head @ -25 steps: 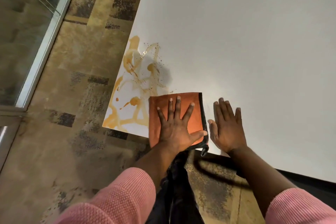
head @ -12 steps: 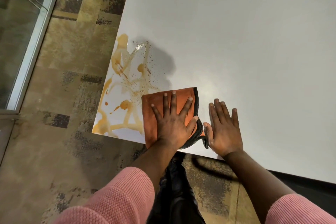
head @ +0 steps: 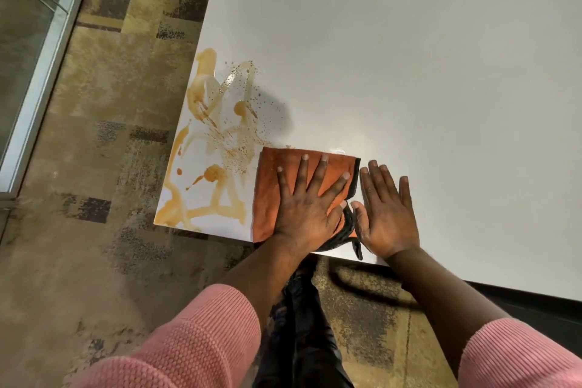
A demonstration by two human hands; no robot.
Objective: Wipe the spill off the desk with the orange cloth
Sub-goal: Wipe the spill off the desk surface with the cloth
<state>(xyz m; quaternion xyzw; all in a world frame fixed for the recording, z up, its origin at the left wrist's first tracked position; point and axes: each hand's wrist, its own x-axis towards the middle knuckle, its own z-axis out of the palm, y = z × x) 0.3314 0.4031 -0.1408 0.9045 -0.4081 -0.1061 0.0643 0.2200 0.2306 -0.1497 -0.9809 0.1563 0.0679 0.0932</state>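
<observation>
Across the upper right and centre of the frame spreads the white desk (head: 409, 57), its corner jutting toward the lower left over a mottled brown carpet (head: 94, 151). Near that corner, left of centre, lies the spill (head: 214, 148): orange-brown streaks, loops and fine specks running from the desk's left edge down to its near edge. Just right of it, at the near edge, sits the orange cloth (head: 267, 186), folded flat with a dark hem bunched on its right side; its left border meets the nearest streaks and specks. The left hand (head: 307, 205) presses flat on the cloth, fingers spread and not curled around it, so it pins the fabric rather than gripping it. The right hand (head: 385, 211) rests open and empty on bare desk just beside the cloth. The mess lies left and upward in the frame from the left hand, so the coming stroke likely runs that way.
</observation>
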